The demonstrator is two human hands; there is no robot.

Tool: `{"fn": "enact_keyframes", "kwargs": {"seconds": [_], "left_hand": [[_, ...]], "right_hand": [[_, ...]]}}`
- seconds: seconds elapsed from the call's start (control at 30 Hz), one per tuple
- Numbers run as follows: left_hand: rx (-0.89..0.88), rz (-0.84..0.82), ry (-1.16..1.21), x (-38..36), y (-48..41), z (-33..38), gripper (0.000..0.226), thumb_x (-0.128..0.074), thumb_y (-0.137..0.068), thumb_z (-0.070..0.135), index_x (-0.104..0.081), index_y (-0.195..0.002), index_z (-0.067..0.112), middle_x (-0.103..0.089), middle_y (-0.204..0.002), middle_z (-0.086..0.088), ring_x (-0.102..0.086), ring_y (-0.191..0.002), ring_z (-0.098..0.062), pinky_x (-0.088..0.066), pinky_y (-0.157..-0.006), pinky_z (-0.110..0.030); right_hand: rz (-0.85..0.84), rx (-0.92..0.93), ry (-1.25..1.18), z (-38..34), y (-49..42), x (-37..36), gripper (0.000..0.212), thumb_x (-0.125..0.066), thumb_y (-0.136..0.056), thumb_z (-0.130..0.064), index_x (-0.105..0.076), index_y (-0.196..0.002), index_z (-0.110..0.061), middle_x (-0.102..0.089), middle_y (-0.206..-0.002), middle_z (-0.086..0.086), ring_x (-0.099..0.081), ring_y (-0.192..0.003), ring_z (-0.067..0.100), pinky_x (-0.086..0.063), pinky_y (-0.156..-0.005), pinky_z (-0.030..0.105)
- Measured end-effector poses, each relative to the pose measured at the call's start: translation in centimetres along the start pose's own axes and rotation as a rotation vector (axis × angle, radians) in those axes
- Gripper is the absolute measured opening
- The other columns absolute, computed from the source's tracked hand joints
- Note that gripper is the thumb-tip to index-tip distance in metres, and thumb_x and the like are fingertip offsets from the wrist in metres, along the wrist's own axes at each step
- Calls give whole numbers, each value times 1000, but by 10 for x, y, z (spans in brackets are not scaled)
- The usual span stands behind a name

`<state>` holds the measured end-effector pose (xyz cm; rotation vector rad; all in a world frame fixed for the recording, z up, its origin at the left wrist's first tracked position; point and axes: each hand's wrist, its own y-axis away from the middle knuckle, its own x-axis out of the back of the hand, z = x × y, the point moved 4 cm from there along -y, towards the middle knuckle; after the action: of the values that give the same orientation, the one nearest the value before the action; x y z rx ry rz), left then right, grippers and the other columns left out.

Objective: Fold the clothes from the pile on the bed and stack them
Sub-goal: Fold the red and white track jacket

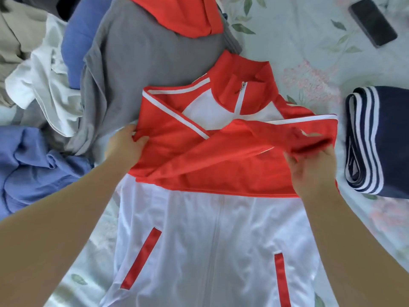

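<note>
A red and white zip jacket [212, 229] lies face up on the bed, collar away from me, with both red sleeves folded across its chest. My left hand [125, 145] pinches the jacket's left edge at the folded sleeve. My right hand [314, 169] grips the red fabric of the right sleeve, lifted slightly off the chest. The unfolded pile lies at the left and back: a grey garment [141, 60], a white one [46, 89], blue ones [31, 169] and a red piece [183, 14].
A folded navy garment with white stripes [376, 140] sits on the right of the floral bedsheet [294, 41]. A black phone [373, 22] lies at the back right. A beige garment [15, 36] is at the far left corner.
</note>
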<state>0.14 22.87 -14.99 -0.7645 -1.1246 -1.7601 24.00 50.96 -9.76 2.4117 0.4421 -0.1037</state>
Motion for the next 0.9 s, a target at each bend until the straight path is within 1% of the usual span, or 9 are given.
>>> {"fn": "enact_keyframes", "kwargs": {"seconds": [0.07,0.17,0.23,0.3,0.47,0.6,0.7,0.77,0.9], "left_hand": [[73,106,72,8,6,-7,39,-57,-91,22,-53,-127,7,-59,-122,-22,-52,-113,-40,-38,-92,-40],[117,249,-34,11,23,-2,48,-58,-89,23,-45,-133,12,-45,-130,-25,-42,-119,-44,-33,-98,-50],[-149,283,-118,6,33,19,56,-59,-86,30,-43,-137,15,-41,-137,-22,-38,-124,-41,-31,-100,-50],[-429,107,-208,-13,39,38,61,-59,-85,40,-42,-141,20,-36,-146,-14,-32,-134,-35,-28,-105,-51],[-435,-201,-622,-59,44,27,70,-38,-86,64,-15,-148,40,-15,-157,5,-9,-145,-25,-14,-113,-52],[-256,-192,-618,-52,41,16,72,-14,-80,76,-10,-146,47,-9,-159,6,-8,-145,-30,-12,-113,-55],[-43,-233,-551,-44,40,10,79,-2,-74,81,-7,-145,49,-8,-159,1,-8,-144,-32,-11,-112,-59],[21,-192,-499,-38,41,14,72,-8,-81,76,-11,-146,45,-10,-158,-2,-6,-144,-32,-13,-108,-63],[-366,126,-388,-33,51,38,50,-38,-97,43,-38,-143,26,-30,-152,-12,-20,-142,-36,-18,-108,-61]], "right_hand": [[103,-92,18,4,3,24,26,-27,-101,-17,-43,-83,-24,-71,-72,-10,-68,-64,2,-50,-69,20],[250,-286,10,20,1,59,20,-35,-98,-34,-50,-106,-24,-54,-131,8,-56,-111,25,-39,-93,38],[281,-391,2,32,2,64,48,-42,-91,-56,-43,-131,-29,-50,-126,2,-51,-110,25,-40,-94,47],[273,-383,219,40,2,59,53,-58,-83,-58,-49,-124,-25,-51,-107,-1,-52,-102,21,-45,-83,46],[234,-387,472,60,-5,39,21,-69,-85,-17,-51,-78,-10,-45,-71,5,-43,-57,15,-40,-53,26],[359,-180,405,40,-18,46,11,-58,-85,-10,-49,-80,-15,-46,-73,3,-46,-67,19,-46,-64,34],[558,-45,513,16,-20,76,18,-45,-84,-3,-43,-71,-16,-44,-67,4,-42,-67,23,-37,-53,28],[622,5,652,9,-17,92,15,-41,-86,0,-52,-87,-9,-59,-85,13,-51,-79,26,-39,-57,31],[388,349,1087,7,-12,66,36,-57,-88,-15,-53,-124,-9,-53,-124,19,-47,-116,35,-36,-98,43]]}}
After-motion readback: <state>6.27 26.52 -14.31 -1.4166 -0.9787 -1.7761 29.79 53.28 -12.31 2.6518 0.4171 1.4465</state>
